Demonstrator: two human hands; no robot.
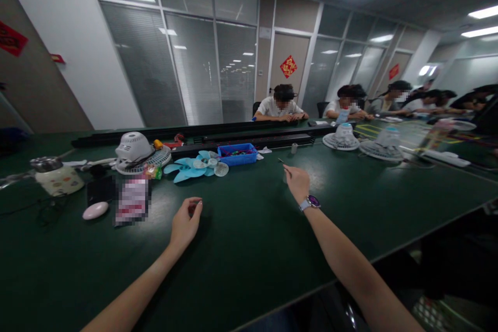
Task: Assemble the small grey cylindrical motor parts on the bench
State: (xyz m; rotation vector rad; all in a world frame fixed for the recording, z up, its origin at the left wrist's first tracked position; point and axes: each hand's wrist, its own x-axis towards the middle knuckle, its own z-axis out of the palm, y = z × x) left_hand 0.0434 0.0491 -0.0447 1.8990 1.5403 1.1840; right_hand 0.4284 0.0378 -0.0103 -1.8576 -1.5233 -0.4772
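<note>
My left hand (187,224) is over the green table (241,238), its fingers curled toward the thumb. Nothing shows in that hand. Farther forward and to the right, my right hand (298,182), with a watch on the wrist, is pinched closed on a thin stick-like piece (280,160) that points up and left. A small grey cylinder (294,148) stands just beyond it. Blue fan blades (184,170) and a blue bin (238,154) of small parts lie beyond and between my hands.
At left are a white fan housing (134,148), a cream jar (58,179), a pink oval object (95,210) and a pink-and-white packet (132,198). Long black bars (249,142) cross the far side. More fan parts (342,138) are at right. People sit opposite.
</note>
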